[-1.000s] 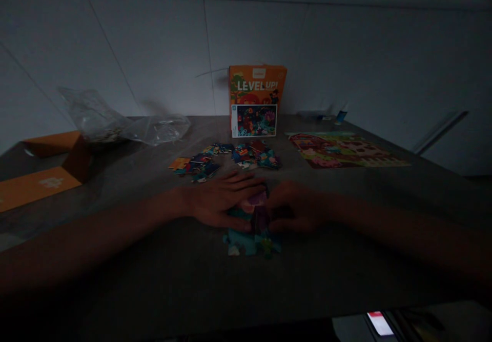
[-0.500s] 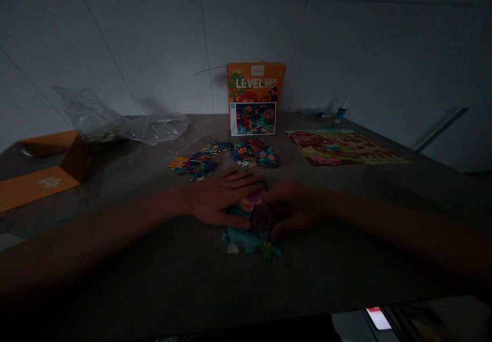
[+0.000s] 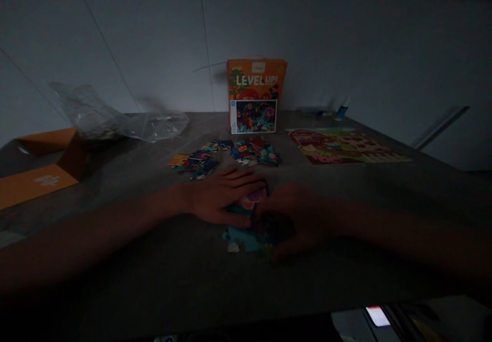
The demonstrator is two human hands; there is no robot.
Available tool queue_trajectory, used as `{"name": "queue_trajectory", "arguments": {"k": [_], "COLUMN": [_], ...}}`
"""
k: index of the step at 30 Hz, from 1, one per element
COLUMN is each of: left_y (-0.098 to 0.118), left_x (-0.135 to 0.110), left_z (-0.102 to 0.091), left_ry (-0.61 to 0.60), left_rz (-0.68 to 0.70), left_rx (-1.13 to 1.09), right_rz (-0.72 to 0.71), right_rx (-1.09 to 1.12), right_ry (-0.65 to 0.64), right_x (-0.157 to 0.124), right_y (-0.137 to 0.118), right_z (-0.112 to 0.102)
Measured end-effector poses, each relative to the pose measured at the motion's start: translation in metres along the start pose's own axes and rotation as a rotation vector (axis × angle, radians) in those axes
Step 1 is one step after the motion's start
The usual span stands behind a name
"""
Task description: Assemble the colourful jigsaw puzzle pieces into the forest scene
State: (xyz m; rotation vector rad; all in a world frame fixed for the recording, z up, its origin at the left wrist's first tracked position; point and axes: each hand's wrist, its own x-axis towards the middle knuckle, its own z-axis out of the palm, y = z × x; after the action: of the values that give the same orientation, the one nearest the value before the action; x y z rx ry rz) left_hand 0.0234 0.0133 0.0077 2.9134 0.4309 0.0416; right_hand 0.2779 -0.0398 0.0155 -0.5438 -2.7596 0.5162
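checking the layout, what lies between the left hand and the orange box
In the head view, puzzle pieces lie between the left hand and the orange box, with a picture card standing in front of the box.

Dimly lit indoor room, home or office not tellable, pale panelled wall (image 3: 149, 49), grey tabletop (image 3: 365, 183) set close against it, orange LEVEL UP! box (image 3: 255, 79), loose puzzle pieces (image 3: 255, 152), clear plastic bag (image 3: 163, 126), small lit screen (image 3: 378, 317) at lower right.

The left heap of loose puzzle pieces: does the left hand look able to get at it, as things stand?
Probably yes: the heap lies just beyond the left hand, and nothing seems to stand between, though the hand partly covers teal pieces.
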Motion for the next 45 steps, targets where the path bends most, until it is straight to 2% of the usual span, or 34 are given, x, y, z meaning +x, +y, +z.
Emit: {"name": "queue_trajectory", "arguments": {"k": [19, 33, 40, 45], "left_y": [-0.001, -0.002, -0.001, -0.002], "left_x": [0.0, 0.0, 0.0, -0.001], "left_z": [0.001, 0.001, 0.001, 0.002], "left_ry": [0.038, 0.032, 0.042, 0.042], "left_rz": [0.024, 0.024, 0.019, 0.022], "left_rx": [-0.006, -0.005, -0.019, 0.003], "right_rz": [-0.111, -0.098, -0.05, -0.052], "right_rx": [0.077, 0.058, 0.085, 0.095], "right_ry": [-0.031, -0.035, -0.12, -0.114], "right_x": [0.002, 0.002, 0.004, 0.005], "right_y": [0.012, 0.013, 0.011, 0.01], "right_z": [-0.001, -0.002, -0.008, -0.008]}}
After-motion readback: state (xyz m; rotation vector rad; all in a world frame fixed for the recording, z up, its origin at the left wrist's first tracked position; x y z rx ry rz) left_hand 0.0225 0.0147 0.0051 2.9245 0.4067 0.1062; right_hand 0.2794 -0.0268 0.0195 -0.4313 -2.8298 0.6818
